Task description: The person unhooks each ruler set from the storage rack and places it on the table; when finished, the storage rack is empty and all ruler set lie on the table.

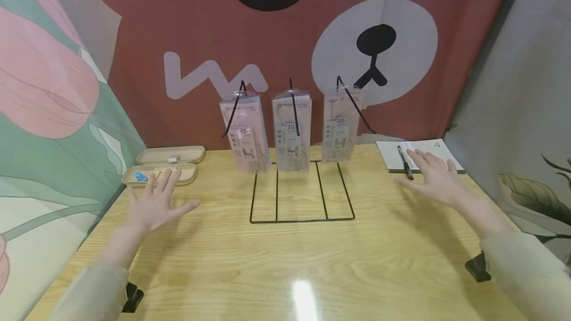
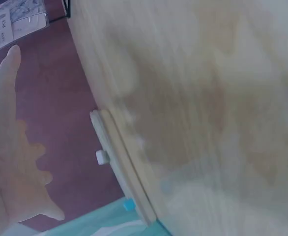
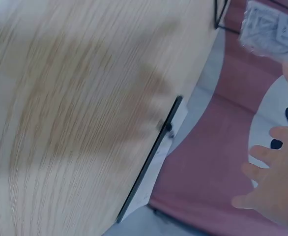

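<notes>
The left hand [image 1: 151,209] is hovering, fingers spread apart, near the far-left open case [image 1: 190,174], whose long axis is running left to right. The right hand [image 1: 434,178], fingers also apart, is hovering by a pen [image 1: 405,162] lying near-to-far on the far-right notepad [image 1: 387,151], near end slanting right.

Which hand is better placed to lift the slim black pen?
Probably the right hand: its spread, empty fingers hover near the slim black pen; the left hand is across the pale wooden table.
</notes>
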Demonstrator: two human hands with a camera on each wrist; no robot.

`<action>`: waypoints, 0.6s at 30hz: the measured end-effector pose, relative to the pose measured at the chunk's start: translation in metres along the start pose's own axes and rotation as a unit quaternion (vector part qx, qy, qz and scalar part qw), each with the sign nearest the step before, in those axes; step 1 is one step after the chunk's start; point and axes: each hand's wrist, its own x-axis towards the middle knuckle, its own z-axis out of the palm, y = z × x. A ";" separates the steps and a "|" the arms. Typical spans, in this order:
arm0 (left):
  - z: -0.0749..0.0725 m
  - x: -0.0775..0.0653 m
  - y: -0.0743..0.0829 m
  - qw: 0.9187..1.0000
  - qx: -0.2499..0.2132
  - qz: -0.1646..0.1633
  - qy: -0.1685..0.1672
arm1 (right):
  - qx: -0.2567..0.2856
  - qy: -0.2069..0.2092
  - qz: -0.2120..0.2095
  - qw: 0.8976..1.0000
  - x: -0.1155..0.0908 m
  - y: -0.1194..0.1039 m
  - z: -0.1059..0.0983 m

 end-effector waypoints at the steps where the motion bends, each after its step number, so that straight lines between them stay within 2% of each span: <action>1: 0.002 -0.002 0.002 1.000 -0.006 0.003 -0.008 | 0.003 0.001 -0.005 1.000 -0.001 -0.002 0.001; 4: 0.008 -0.007 0.012 0.999 -0.026 0.015 -0.016 | 0.021 0.003 -0.021 1.000 -0.003 -0.011 0.002; 10: 0.014 -0.017 0.033 0.996 -0.076 0.037 -0.009 | 0.075 -0.004 -0.049 0.996 -0.007 -0.031 0.007; 13: 0.016 -0.019 0.044 0.992 -0.112 0.052 -0.012 | 0.099 -0.009 -0.057 0.993 -0.008 -0.041 0.010; 18: 0.024 -0.021 0.064 0.982 -0.169 0.085 -0.007 | 0.147 0.007 -0.091 0.985 -0.007 -0.055 0.018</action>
